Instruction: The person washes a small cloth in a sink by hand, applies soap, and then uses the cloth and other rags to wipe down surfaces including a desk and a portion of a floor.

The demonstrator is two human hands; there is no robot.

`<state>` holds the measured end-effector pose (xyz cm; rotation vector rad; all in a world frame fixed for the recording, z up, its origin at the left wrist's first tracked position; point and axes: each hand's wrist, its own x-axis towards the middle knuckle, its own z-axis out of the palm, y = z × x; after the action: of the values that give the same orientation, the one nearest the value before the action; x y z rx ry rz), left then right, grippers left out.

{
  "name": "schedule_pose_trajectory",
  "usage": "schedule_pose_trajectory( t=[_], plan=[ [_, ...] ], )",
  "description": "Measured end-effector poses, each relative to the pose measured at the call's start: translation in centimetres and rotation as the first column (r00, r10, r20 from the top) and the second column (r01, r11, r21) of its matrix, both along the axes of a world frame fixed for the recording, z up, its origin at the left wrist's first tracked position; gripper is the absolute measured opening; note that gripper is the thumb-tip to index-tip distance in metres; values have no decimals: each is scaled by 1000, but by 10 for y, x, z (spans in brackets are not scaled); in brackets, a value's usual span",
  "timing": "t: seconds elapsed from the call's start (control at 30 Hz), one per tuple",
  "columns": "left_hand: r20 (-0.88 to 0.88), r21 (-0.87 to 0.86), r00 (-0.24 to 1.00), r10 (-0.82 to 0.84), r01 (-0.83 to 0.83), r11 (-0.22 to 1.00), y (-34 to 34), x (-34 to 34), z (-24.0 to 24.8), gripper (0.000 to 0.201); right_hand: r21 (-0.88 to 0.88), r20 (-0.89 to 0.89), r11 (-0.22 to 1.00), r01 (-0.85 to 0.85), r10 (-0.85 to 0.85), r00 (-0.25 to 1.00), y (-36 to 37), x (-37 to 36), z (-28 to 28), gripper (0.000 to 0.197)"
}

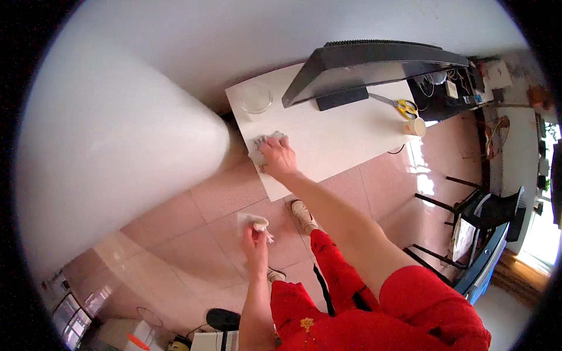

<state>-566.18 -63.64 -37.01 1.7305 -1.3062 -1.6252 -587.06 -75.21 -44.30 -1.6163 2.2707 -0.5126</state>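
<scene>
My right hand [279, 157] presses a crumpled grey-white cloth [256, 153] onto the left end of a white tabletop [333, 134], fingers bunched over it. A clear round glass dish [256, 99] sits just beyond that hand, near the far left corner. Lower down, away from the table and above the tiled floor, my left hand [254, 245] pinches a small cream-coloured piece [260, 224] with a thin whitish, see-through sheet beside it. What kind of thing it is cannot be made out.
A large black monitor [374, 70] stands along the table's back. Yellow-handled scissors [405, 107] and a paper cup [415, 127] are at the right end. A white rounded surface [134, 146] bounds the left. Black chairs [468, 216] stand at the right.
</scene>
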Motion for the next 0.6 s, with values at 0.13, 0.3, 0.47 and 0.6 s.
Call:
schedule_pose_trajectory(
  t=[0.13, 0.3, 0.47, 0.6],
  plan=[
    [2, -75, 990, 138, -138, 988, 31, 45, 3, 22, 148, -164, 989, -3, 28, 986, -21, -38, 16, 45],
    [-38, -22, 964, 263, -264, 964, 70, 108, -17, 23, 4, -186, 990, 139, -136, 973, -40, -59, 8, 50],
    [-41, 69, 942, 332, -329, 942, 103, 145, -2, 22, 163, -226, 971, -175, 209, 951, 12, -5, 21, 36],
    [-21, 53, 917, 399, -398, 916, 112, 145, 21, 16, 158, -279, 974, -165, 204, 938, 56, -53, 12, 32]
  ],
)
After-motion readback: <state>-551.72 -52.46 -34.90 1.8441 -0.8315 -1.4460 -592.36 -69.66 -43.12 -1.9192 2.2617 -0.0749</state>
